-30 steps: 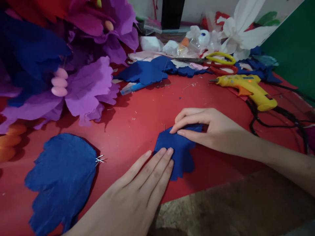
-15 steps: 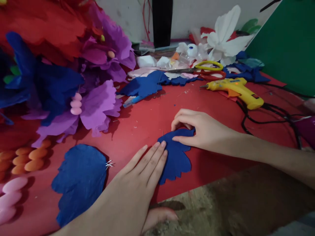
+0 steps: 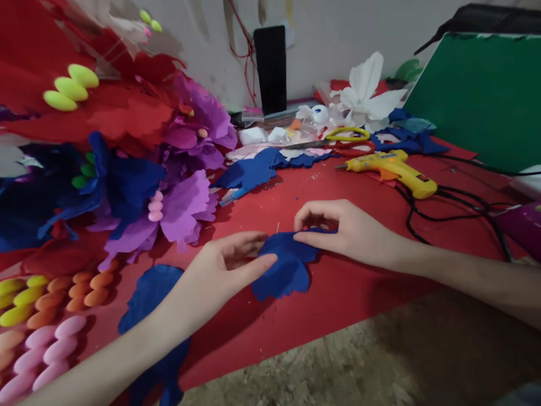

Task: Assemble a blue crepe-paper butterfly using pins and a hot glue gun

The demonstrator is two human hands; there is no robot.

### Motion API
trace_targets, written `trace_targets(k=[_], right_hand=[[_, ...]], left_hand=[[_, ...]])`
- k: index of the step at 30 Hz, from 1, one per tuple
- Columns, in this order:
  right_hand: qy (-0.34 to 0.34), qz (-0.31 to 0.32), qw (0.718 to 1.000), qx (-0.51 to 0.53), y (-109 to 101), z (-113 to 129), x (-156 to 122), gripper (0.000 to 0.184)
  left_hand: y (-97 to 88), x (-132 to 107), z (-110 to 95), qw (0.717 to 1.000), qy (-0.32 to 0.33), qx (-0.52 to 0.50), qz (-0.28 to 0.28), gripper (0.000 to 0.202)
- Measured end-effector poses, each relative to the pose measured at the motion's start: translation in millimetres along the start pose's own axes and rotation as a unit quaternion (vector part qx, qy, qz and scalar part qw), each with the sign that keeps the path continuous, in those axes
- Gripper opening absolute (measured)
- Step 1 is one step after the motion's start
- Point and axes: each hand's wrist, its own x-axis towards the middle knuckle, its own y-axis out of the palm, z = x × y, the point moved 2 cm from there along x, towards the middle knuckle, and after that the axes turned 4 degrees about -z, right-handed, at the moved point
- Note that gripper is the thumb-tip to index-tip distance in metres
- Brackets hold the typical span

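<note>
The left hand (image 3: 224, 268) and right hand (image 3: 349, 228) are holding a blue petal (image 3: 285, 273) in narrow pinches, its lower edge perhaps resting on the red table (image 3: 253, 338).

I have one deep-blue petal-shaped piece (image 3: 284, 276) in front of me, matte and soft-looking, above the near part of the red-topped table (image 3: 249, 338). Its lower edge is ragged and scalloped, and a fold or overlap crosses its middle. Its left end sits under the left thumb, its upper right edge under the right. From here I can't tell how much of it touches the surface.
</note>
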Motion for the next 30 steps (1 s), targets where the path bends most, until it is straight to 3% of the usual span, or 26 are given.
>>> trace_targets(k=[2,5,9,13,22,30], right_hand=[[0.007,-0.014,0.999,0.037,-1,4,-1,0.018],[0.026,-0.020,0.998,0.055,-2,8,0,0.019],[0.102,0.061,0.989,0.087,3,9,0,0.028],[0.141,0.107,0.978,0.113,12,9,-3,0.023],[0.140,0.080,0.973,0.167,16,17,-6,0.011],[0.141,0.063,0.979,0.136,9,19,-4,0.012]], left_hand=[[3.7,3,2,0.998,-0.033,-0.027,0.056,0.025],[8.1,2,3,0.994,-0.056,-0.052,0.084,0.027],[14.3,-1,-1,0.987,-0.072,-0.086,0.115,0.026],[18.4,-6,-7,0.987,-0.052,-0.074,0.129,0.034],[20.2,-13,-3,0.985,-0.067,-0.029,0.157,0.034],[19.1,-13,-4,0.986,-0.070,0.002,0.153,0.038]])
